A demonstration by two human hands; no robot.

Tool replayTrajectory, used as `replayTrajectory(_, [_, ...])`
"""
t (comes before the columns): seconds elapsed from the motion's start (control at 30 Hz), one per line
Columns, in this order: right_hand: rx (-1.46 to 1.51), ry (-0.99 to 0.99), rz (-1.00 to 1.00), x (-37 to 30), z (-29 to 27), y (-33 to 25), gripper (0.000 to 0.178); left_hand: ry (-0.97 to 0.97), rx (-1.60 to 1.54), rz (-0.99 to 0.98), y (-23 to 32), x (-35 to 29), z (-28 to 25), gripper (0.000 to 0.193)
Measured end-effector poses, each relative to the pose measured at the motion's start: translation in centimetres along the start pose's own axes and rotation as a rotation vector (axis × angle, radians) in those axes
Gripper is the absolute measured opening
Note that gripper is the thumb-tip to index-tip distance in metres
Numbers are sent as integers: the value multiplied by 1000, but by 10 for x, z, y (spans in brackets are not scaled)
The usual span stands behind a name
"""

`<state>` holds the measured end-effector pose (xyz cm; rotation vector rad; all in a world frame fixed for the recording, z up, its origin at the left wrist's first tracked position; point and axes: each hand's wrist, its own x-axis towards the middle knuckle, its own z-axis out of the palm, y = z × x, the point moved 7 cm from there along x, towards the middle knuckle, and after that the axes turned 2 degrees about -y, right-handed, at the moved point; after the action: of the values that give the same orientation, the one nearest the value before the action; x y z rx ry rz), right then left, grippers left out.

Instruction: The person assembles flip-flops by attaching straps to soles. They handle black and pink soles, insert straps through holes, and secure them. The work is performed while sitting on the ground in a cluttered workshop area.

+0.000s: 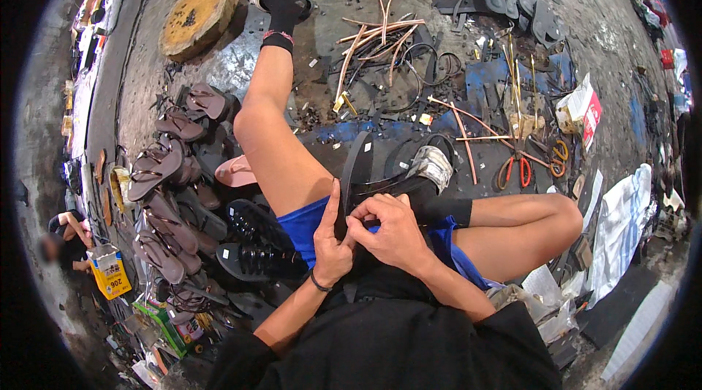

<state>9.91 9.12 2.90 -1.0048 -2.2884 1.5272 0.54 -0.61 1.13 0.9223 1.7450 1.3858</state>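
A dark flip-flop (357,165) stands on edge in front of my lap, its thin sole turned side-on and its strap reaching to the right. My left hand (333,251) grips the near end of the sole, with the index finger stretched up along its side. With thumb and fingers pinched together, my right hand (387,228) meets the left one at the same end, below the strap. Whatever sits between the right fingertips is hidden. Behind the flip-flop lies my folded right leg, its foot in a worn white sandal (431,166).
Piled brown flip-flops (155,167) lie to the left, beside shiny black sandals (252,262). A round wooden block (199,17) rests at the far left. Pinkish strips (380,30) are scattered ahead. Red-handled scissors (514,171) and a white cloth (618,233) are on the right.
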Motion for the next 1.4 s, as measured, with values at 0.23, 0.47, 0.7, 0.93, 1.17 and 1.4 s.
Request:
replayTrajectory(0.23, [288,-18,214,-8,16,27,18,42,-155,-66,-18,-5,-3,72])
replayTrajectory(0.47, [145,-44,127,-1,5,28,22,-50,-147,-78,-18,-5,0,73])
replayTrajectory(0.7, [251,-61,97,-4,13,34,22,-31,-146,-121,-39,-7,0,76])
replayTrajectory(0.93, [268,-115,177,-2,7,35,21,-78,-52,-87,-25,-4,3,79])
replayTrajectory(1.17, [-161,212,-160,2,-27,-9,37,10,-287,-202,-23,11,3,80])
replayTrajectory(1.4, [515,168,139,23,-57,19,59,174,-655,-198,33,73,21,74])
